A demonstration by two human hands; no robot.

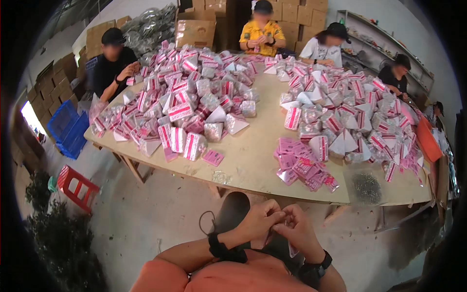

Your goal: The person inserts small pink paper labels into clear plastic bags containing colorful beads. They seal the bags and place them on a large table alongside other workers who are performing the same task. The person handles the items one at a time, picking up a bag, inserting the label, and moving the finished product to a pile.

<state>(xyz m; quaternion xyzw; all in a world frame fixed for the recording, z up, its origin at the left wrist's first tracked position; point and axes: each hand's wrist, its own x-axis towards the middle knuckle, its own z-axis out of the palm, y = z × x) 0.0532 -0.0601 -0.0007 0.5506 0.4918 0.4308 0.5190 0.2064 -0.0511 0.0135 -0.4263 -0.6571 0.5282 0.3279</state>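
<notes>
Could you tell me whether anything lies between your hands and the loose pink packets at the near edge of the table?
Nothing visible does. The left hand and right hand meet over the lap, pinching a small packet. Between them and the pink packets are only bare floor and the table edge.

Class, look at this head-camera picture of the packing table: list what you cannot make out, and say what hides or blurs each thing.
- Small pink-and-white packet between the left hand and right hand: head view, mostly covered by the fingers.
- Contents of the clear plastic bag of dark metal scourers on the plywood table: too small to count.
- Wall shelf items: bent and blurred near the fisheye rim.
- Table legs: cut off by the tabletop.
</notes>
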